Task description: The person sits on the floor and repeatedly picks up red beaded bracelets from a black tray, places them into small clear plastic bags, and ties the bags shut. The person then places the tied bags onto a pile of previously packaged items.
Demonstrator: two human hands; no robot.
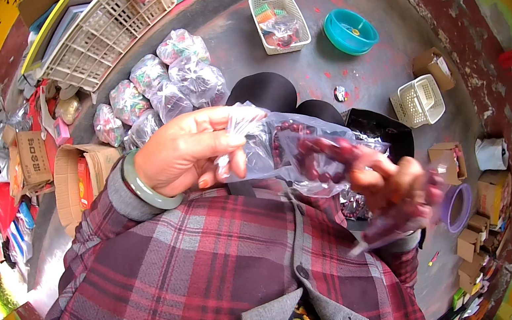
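**Head view: two hands, one bag of beads**

Head view shows the left hand (184, 152) at centre frame, fingers pinched shut on the mouth of a clear bag (268, 151), probably to keep it open and taut. The right hand (394, 188), lower right of centre, is inside or under the bag, closed around dark red beads (315, 150) seen through the plastic; its exact grip is blurred. A green bangle (143, 184) sits on the left wrist. Outward, tied bags (164, 84) of mixed pieces lie heaped at upper centre-left, a white basket (279, 21) and teal bowl (349, 31) stand upper right, and a purple bowl (458, 207) waits near the right hand.
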